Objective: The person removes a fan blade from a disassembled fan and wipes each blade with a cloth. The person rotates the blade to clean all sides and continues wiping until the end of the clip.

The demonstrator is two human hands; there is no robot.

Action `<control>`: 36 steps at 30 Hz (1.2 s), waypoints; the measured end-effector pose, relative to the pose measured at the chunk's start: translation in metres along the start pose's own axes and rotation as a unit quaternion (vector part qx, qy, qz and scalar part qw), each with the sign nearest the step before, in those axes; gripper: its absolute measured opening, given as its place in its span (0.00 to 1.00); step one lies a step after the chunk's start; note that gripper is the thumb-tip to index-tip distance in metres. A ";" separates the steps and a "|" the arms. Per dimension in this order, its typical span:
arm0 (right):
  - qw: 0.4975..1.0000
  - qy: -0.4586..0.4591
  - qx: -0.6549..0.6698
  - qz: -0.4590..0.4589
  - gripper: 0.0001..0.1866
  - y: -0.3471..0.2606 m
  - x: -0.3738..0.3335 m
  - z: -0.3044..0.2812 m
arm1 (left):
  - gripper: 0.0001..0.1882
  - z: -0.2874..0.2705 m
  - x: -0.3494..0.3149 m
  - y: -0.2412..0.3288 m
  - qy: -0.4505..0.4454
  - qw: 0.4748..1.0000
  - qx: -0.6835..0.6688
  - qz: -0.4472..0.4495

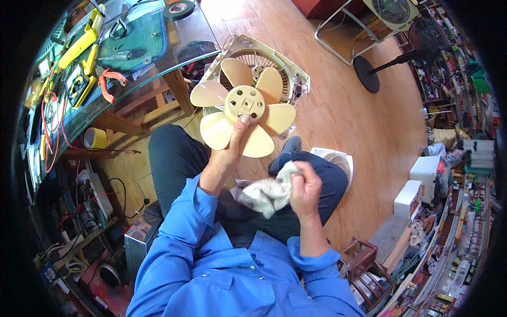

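My left hand [228, 149] holds up a cream plastic fan blade [272, 120], its thumb on the round hub and the other fingers hidden behind. The hub has several holes and a square recess in its middle. A crumpled whitish cloth [266, 193] is bunched in my right hand [306, 189], which hangs over my lap, apart from the blade. Behind the blade, on the floor, lies a cream fan housing [298, 75] with a round grille, partly covered by the blade.
A glass-topped table [182, 45] at left carries red-handled pliers [110, 84], a yellow-black multimeter [79, 84] and black tape [178, 9]. A square grille cover [346, 161] stands beside my right leg. A stand fan [367, 74] is at far right, above cluttered shelves [465, 211].
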State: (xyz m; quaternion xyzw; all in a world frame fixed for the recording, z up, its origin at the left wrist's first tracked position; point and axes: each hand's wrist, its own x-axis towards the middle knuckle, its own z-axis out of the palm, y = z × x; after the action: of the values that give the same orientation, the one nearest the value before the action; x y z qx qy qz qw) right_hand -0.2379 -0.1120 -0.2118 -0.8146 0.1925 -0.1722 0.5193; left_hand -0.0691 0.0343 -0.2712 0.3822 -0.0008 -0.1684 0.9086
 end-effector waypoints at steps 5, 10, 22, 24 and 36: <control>0.987 0.026 -0.073 -0.142 0.13 -0.025 0.045 0.014 | 0.20 0.000 -0.006 -0.003 -0.009 1.000 0.005 -0.014; 0.982 -0.010 -0.072 -0.174 0.14 -0.007 0.049 0.055 | 0.18 -0.010 -0.009 -0.019 -0.004 0.998 0.057 0.028; 0.988 -0.023 -0.096 -0.120 0.13 0.022 -0.007 0.032 | 0.18 -0.011 0.005 -0.013 0.063 0.984 0.158 0.060; 0.991 0.061 -0.076 -0.096 0.12 0.016 -0.001 0.026 | 0.18 -0.002 -0.002 -0.008 0.058 0.968 0.226 0.089; 0.961 0.005 -0.192 -0.201 0.19 0.002 0.051 0.084 | 0.16 0.003 -0.015 0.003 0.031 0.958 0.286 0.005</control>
State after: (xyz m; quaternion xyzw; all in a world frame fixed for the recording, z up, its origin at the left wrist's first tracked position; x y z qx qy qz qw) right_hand -0.1537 -0.0720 -0.2438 -0.9200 0.0566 -0.2367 0.3071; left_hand -0.0824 0.0388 -0.2648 0.6308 -0.0222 -0.1446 0.7621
